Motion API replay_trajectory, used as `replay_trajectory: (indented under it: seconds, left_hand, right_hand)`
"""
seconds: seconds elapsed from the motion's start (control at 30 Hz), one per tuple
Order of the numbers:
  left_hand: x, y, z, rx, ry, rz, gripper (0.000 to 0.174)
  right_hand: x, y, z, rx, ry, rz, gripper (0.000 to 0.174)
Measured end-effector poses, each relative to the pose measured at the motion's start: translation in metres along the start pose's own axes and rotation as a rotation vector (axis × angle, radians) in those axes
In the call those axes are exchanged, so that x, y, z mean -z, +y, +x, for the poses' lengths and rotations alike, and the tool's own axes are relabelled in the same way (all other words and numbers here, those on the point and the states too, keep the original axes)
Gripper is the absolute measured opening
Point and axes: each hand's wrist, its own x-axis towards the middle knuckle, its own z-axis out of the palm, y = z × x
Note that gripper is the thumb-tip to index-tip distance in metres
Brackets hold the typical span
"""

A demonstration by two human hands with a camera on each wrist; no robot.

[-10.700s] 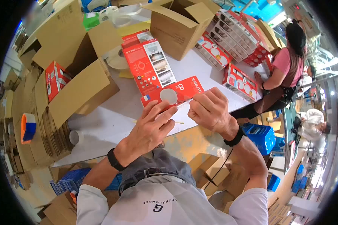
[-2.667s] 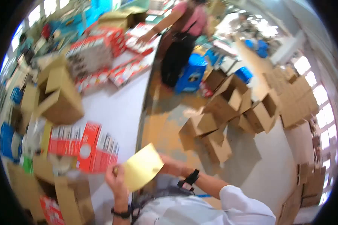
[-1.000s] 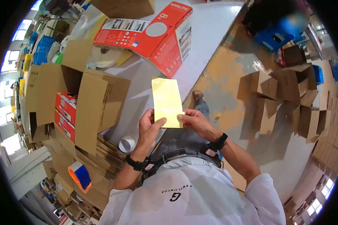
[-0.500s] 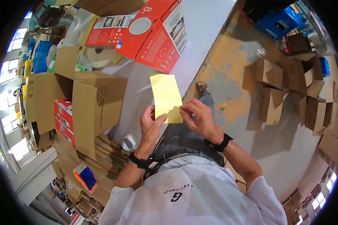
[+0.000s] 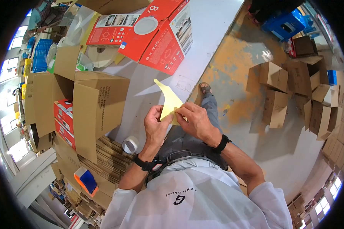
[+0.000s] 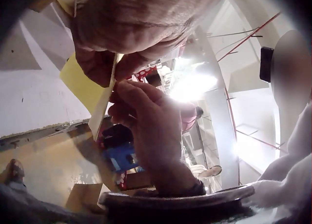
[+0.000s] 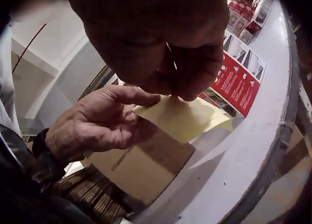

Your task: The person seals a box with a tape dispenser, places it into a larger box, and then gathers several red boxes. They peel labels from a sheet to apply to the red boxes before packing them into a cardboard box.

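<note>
A yellow sheet [image 5: 171,103] is held between both hands in front of the belt, bent so that its far end narrows to a point. The left hand [image 5: 155,128] pinches its near left side between thumb and fingers. At its right edge the right hand [image 5: 197,120] pinches with thumb and fingertips. In the left wrist view the sheet [image 6: 84,85] stands nearly edge-on between the fingertips. From the right wrist, the sheet [image 7: 183,119] shows its broad face, with the left thumb on one corner.
Red boxes [image 5: 160,42] lie on the white table [image 5: 141,86] beyond the hands. An open carton [image 5: 111,103] with red boxes inside stands at left, near a tape roll [image 5: 130,145] and stacked flat cardboard [image 5: 110,156]. Empty cartons [image 5: 275,108] lie on the floor at right.
The sheet was flat and broad half a second ago and now is bent and turned partly edge-on. The right hand has moved slightly left and its fingertips grip the sheet closer to the left hand.
</note>
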Motion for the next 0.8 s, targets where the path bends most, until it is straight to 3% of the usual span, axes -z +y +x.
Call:
replay_trajectory:
  seconds: [0.63,0.73,0.8]
  left_hand:
    - [0.0,0.008,-0.002,-0.07,-0.006,0.113,0.023]
    - [0.001,0.008,-0.002,-0.068,-0.018,0.158,0.023]
    - [0.002,0.007,-0.002,-0.065,-0.035,0.073,0.025]
  right_hand:
    - [-0.001,-0.001,0.013,-0.059,-0.022,0.121,0.012]
    - [-0.001,-0.001,0.014,-0.098,0.001,0.178,0.013]
    - [0.0,0.0,0.013,-0.262,-0.026,0.282,0.011]
